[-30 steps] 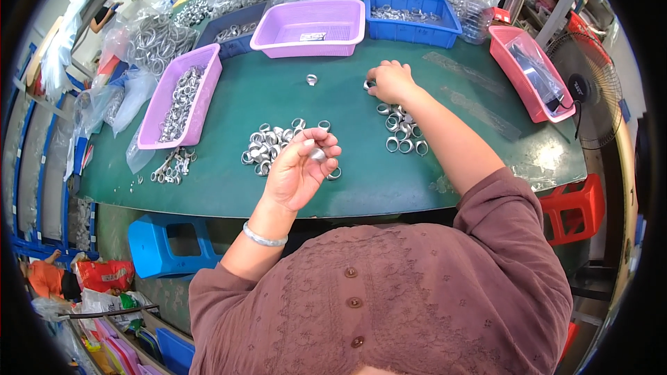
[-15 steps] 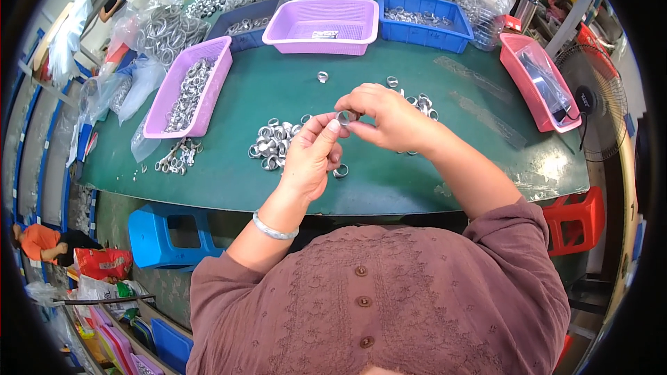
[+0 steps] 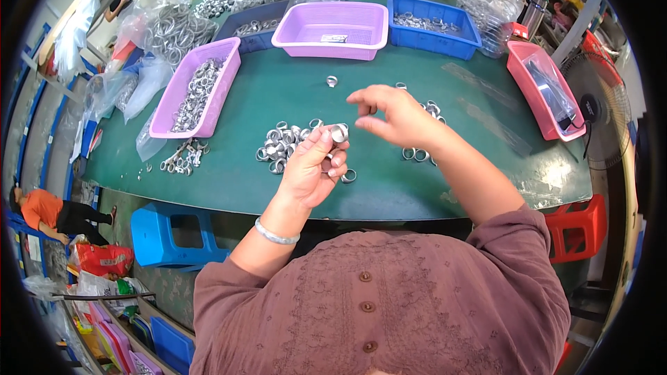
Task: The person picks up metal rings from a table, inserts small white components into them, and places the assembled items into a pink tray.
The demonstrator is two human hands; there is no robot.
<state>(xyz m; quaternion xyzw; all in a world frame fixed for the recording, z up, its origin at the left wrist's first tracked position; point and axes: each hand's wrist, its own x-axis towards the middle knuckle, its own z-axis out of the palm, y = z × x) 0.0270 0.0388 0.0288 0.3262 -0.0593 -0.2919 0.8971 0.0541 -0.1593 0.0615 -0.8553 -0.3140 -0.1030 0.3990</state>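
Between the thumb and fingers of my left hand (image 3: 310, 167) a shiny metal ring (image 3: 340, 132) is pinched, its broad face tilted up. My right hand (image 3: 392, 117) hovers just right of it, thumb and forefinger apart, with nothing visible in its grasp. A pile of similar rings (image 3: 278, 144) lies on the green table behind and left of my left hand. More loose rings (image 3: 432, 110) are spread beyond and under my right hand, which partly hides them. One ring (image 3: 331, 81) lies alone farther back, and another ring (image 3: 349, 176) rests beside my left fingers.
A lilac basket (image 3: 222, 89) of small metal parts stands left. Along the back are another lilac basket (image 3: 330, 51) and a blue tray (image 3: 434, 40) with metal pieces. Far right are a pink basket (image 3: 533, 107) and a fan (image 3: 590, 107). A person (image 3: 43, 210) is at far left.
My right hand has let go of the ring and drawn back to the right. The ring stays in my left hand, its broad face now showing. More of the person at left shows.
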